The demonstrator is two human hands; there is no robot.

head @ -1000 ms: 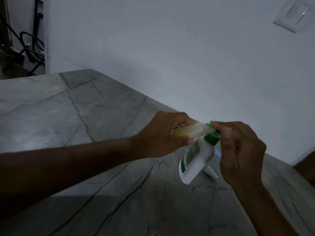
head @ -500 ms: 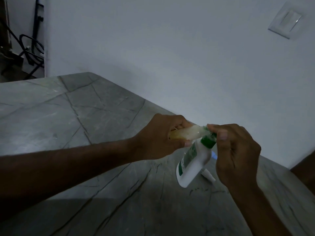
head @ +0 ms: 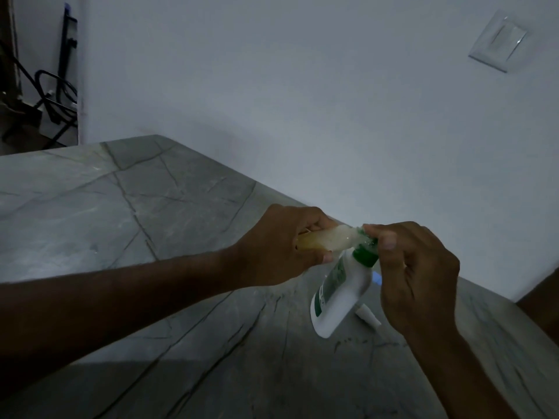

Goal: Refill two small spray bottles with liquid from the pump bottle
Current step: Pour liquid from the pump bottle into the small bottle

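Observation:
My left hand [head: 278, 246] is closed around a small translucent spray bottle [head: 326, 241] held nearly level, with yellowish liquid at its left end and foam toward its mouth. Its mouth meets the green pump head [head: 366, 252] of a white pump bottle [head: 338, 294] with a green label, which hangs tilted above the grey stone table [head: 151, 222]. My right hand [head: 417, 276] grips that green pump head from the right, thumb on top. The nozzle itself is hidden by my fingers.
A small white cap or sprayer part [head: 367, 316] lies on the table just behind the pump bottle. A white wall with a light switch [head: 497, 40] rises behind the table. Black cables and a stand [head: 54, 95] sit at the far left.
Both hands and the two bottles have held almost the same pose; my right hand shifted slightly on the pump head. The view drifted a little.

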